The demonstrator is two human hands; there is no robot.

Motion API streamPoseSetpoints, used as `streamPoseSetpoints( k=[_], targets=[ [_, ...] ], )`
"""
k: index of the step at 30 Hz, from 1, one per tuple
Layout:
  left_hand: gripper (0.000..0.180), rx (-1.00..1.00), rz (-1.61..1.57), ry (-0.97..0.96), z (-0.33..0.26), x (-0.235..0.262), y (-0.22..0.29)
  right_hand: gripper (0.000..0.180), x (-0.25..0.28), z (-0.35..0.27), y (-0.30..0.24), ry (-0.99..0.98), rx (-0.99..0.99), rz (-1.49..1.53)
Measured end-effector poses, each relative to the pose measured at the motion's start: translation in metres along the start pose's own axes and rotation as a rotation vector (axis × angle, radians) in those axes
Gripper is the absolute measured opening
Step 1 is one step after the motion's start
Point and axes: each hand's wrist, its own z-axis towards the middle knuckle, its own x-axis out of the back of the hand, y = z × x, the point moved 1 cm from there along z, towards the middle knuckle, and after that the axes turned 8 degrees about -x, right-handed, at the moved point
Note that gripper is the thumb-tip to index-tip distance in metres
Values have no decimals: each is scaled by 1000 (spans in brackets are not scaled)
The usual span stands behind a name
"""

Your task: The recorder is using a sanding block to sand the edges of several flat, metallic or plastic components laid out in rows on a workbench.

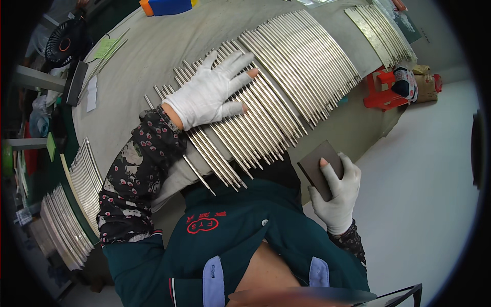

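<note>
My left hand [212, 92], in a white glove with cut fingertips, lies flat with fingers spread on a row of long shiny metal rods [286, 77] laid side by side on a grey cloth-covered table [169, 46]. My right hand [336, 197], also gloved, holds a dark grey rectangular block [317, 162] off the table's edge, near my chest. The block is apart from the rods.
More rods lie in a batch at the table's far right [381, 30] and in stacks at the left [76, 204]. A black fan [64, 43] stands at the upper left. A red stool [381, 92] with bags sits on the white floor [424, 169] beside the table.
</note>
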Motion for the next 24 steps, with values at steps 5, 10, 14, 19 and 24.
streamPoseSetpoints(
  k=[5,10,14,19,24],
  targets=[
    [75,254,-25,185,-18,4,-50,60,-17,-1,-19,-134,-28,120],
    [65,322,-77,43,-29,-7,-55,60,-27,5,-19,-104,-16,149],
    [65,281,-122,9,-33,-2,-53,60,-25,3,-18,-104,0,160],
    [66,207,-396,109,-40,2,-55,61,-24,1,-18,-114,-4,166],
    [69,73,-518,217,-50,3,-49,62,-24,-2,-18,-123,3,174]
  ],
)
